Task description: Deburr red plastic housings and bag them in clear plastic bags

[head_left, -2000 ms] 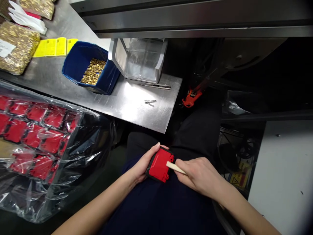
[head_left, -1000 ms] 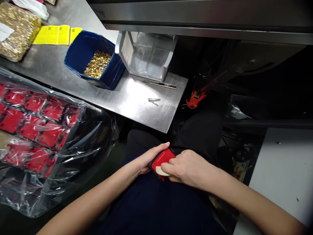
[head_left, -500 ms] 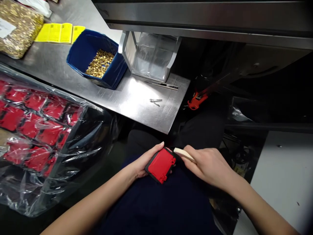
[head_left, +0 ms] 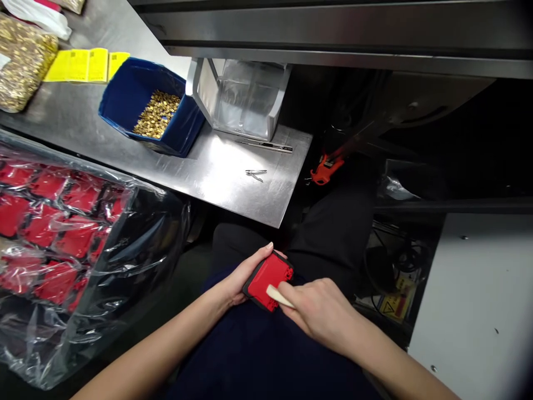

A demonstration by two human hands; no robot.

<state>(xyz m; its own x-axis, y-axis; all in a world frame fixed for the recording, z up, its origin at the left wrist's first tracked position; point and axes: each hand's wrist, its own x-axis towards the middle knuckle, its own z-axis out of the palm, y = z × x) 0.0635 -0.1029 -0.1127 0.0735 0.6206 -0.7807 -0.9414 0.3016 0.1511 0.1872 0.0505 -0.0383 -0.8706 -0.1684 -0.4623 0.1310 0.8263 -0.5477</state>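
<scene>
Above my lap, my left hand [head_left: 241, 278] is closed round the edge of a red and black plastic part [head_left: 265, 273], its red face turned up. Small red hinge-like knuckles show on the part's right side. My right hand [head_left: 318, 308] grips a flat cream-coloured strip [head_left: 280, 296], with the strip's front end over the lower part of the red face. Whether the strip touches the face I cannot tell. The fingers of my left hand under the part are mostly hidden.
Left, a plastic-lined box [head_left: 137, 233] holds several red parts. On the metal table [head_left: 266, 200] are a blue bin [head_left: 120, 100] of brass pieces, a grey bin [head_left: 275, 111] with clear bags, small nippers [head_left: 255, 174] and a slim cutter [head_left: 270, 146]. A metal beam [head_left: 333, 33] crosses above.
My right hand has brought the cream strip left and down, from beside the red and black part to over its face. The view has shifted slightly.
</scene>
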